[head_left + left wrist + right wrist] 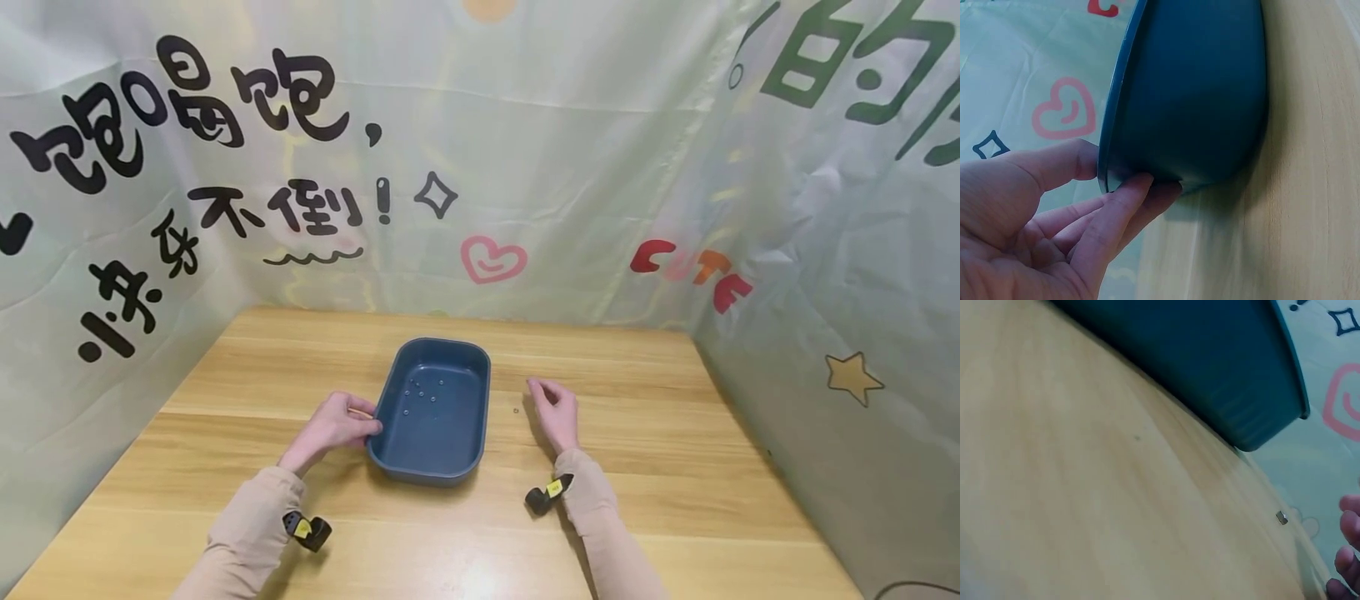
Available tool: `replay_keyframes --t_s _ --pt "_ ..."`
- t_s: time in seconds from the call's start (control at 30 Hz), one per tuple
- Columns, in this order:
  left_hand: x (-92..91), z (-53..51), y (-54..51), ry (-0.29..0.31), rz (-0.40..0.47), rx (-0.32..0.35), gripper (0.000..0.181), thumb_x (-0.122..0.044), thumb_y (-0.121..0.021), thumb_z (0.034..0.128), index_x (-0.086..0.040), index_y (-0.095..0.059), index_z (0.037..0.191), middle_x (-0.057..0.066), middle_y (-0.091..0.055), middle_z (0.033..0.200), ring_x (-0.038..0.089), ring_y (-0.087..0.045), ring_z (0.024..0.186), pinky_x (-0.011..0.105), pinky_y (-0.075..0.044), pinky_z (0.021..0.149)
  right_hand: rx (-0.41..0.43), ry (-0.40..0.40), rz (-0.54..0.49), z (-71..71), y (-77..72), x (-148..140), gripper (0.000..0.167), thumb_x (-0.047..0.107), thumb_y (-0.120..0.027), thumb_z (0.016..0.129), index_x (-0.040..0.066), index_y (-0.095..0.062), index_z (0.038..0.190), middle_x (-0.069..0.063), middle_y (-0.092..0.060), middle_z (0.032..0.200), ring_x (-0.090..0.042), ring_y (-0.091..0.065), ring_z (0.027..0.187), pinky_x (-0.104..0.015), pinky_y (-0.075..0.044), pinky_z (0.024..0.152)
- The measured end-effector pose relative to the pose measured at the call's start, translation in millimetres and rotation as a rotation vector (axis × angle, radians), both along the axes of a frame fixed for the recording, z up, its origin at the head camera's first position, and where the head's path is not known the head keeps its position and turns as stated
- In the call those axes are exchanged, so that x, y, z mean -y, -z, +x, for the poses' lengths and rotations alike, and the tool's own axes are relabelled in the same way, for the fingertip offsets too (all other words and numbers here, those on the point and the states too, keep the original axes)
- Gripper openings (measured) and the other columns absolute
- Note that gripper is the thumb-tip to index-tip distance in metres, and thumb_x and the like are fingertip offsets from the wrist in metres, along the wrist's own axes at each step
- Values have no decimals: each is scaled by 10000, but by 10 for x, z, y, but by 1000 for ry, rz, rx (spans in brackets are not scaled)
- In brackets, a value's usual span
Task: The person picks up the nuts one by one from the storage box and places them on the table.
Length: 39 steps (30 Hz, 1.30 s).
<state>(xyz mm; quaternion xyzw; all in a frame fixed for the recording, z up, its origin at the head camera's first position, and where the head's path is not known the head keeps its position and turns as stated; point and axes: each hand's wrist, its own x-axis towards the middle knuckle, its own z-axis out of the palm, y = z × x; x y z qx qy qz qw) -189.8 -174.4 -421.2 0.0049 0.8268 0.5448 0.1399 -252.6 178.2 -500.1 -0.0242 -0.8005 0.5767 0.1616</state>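
Observation:
A deep blue rectangular tray [431,442] stands on the table, with several small metal nuts [422,394] scattered on its floor. My left hand [341,423] grips the tray's near left rim. In the left wrist view, the thumb [1072,164] lies on the rim side and the fingers [1113,215] press the outer wall. One more small metal nut [1282,517] lies on the table right of the tray. Close to its right is my right hand [557,412], apart from it, fingers loosely bent. Only those fingertips [1349,528] show in the right wrist view; nothing is visible in them.
The wooden table [675,467] carries the tray near its middle. Printed cloth walls [570,208] rise behind it and on both sides. A black camera [309,531] is strapped to the left wrist and another camera [549,495] to the right one.

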Motion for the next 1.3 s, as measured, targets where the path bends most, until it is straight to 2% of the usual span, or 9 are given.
replay_keyframes --t_s 0.2,0.43,0.5,0.67,0.8,1.1,1.3 --pt "14 -2 2 -2 -2 2 431 11 -698 837 222 -572 1192 344 -721 1004 230 -745 796 348 -664 727 7 -4 -75 -10 -89 30 350 277 -627 996 -6 -716 1182 -217 -721 1190 -101 -675 960 -108 -517 842" --pt "23 3 -14 20 0 -17 428 15 -691 844 238 -565 1187 356 -717 997 232 -747 791 363 -665 725 6 -94 -49 -6 -305 67 340 252 -660 973 5 -708 1201 -202 -727 1173 -360 -697 1017 -161 -542 823" --pt "23 2 -11 17 2 -14 425 19 -693 843 236 -568 1186 355 -717 996 232 -748 785 362 -665 722 7 -122 -5 0 -374 74 339 251 -660 973 12 -707 1209 -183 -736 1167 -339 -703 1007 -181 -546 832" --pt "14 0 3 7 -4 -8 419 23 -695 836 227 -580 1183 351 -720 996 225 -748 771 366 -665 724 -10 -179 132 10 -563 97 309 243 -655 973 35 -719 1193 -161 -752 1133 -190 -700 935 -235 -558 864" --pt "14 -2 11 12 -3 -14 416 24 -690 833 231 -580 1178 352 -720 986 222 -749 757 378 -665 728 -29 -237 222 16 -741 130 299 227 -659 967 23 -724 1175 -169 -749 1108 -213 -699 915 -244 -551 825" --pt "11 -4 1 4 -2 -10 411 21 -692 831 224 -586 1172 346 -724 978 218 -747 749 376 -665 724 2 -376 397 6 -1139 295 283 239 -640 964 78 -731 1179 -111 -755 1125 -213 -704 910 -283 -570 782" --pt "5 7 -1 4 -1 -19 409 18 -691 829 227 -588 1166 350 -723 977 214 -745 744 379 -665 731 49 -470 488 -48 -1308 462 299 238 -631 969 53 -719 1187 -94 -758 1093 -205 -697 900 -299 -581 761"
